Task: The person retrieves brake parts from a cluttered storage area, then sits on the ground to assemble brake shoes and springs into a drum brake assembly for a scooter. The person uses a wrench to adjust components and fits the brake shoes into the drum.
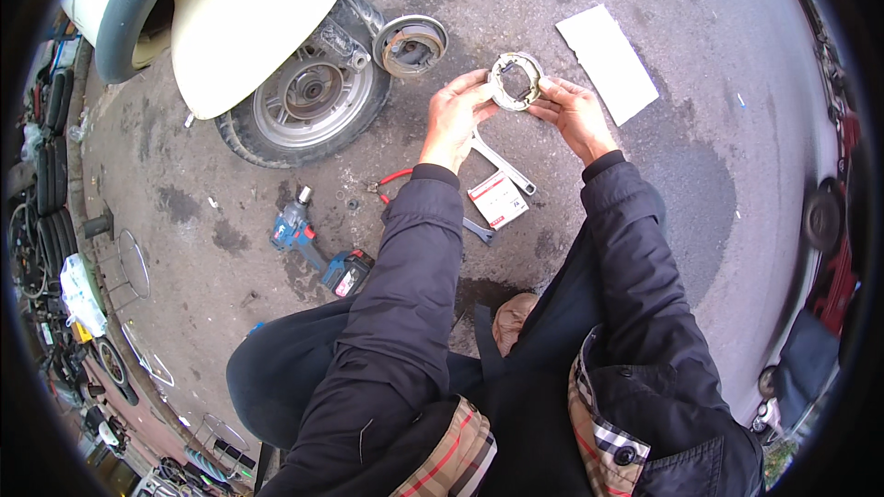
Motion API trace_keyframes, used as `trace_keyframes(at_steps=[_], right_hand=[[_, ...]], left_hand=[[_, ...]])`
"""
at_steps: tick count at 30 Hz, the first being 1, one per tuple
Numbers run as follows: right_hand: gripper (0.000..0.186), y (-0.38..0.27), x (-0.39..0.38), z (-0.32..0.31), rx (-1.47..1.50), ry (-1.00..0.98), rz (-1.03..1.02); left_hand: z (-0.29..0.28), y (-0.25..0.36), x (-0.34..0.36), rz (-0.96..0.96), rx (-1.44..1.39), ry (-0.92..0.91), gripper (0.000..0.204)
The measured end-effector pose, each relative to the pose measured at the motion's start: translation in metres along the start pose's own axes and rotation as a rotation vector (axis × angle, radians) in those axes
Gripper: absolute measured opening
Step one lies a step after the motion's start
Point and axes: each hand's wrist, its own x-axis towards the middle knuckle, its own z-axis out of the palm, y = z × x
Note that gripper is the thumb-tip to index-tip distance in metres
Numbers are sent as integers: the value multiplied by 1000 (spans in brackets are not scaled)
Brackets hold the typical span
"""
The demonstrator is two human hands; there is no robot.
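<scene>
Out in front of me I hold a ring-shaped pair of brake shoes [498, 83] between both hands. My left hand [453, 120] grips its left side, fingers and thumb closed on the rim. On its right side my right hand [575, 115] pinches the edge. Just left of the ring lies a round brake plate [412, 46] with curved shoes inside, beside a removed wheel [313, 97] with its tyre. Below my hands are a small red-and-white box [498, 200] and a metal wrench-like tool [503, 166].
A blue cordless impact wrench [299, 230] and red-handled pliers [394, 175] lie on the ground near my left forearm. White cardboard [608, 64] lies at the right. A cream scooter body [258, 9] overhangs the upper left. Tyres and parts [55, 166] line the left edge.
</scene>
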Motion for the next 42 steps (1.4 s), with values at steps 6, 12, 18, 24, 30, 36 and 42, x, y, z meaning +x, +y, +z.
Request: trace_keyframes(at_steps=[6,12,18,24,30,36,42], right_hand=[[36,0,-3,-1,17,-30,35],[37,-7,-6,2,9,-9,66],[29,-3,-17,17,-20,-74,129],[30,2,-13,26,-11,26,45],[21,2,-13,27,-61,73,5],[25,7,-11,35,-72,38,42],[31,5,-10,42,60,89,-6]], left_hand=[[2,11,-3,-50,87,-12,50],[10,5,8,45,156,-131,57],[11,-4,21,189,186,25,51],[15,-8,23,207,189,31,51],[13,-4,19,191,133,32,48],[-8,-4,9,85,46,69,60],[-65,12,20,221,-320,472,84]])
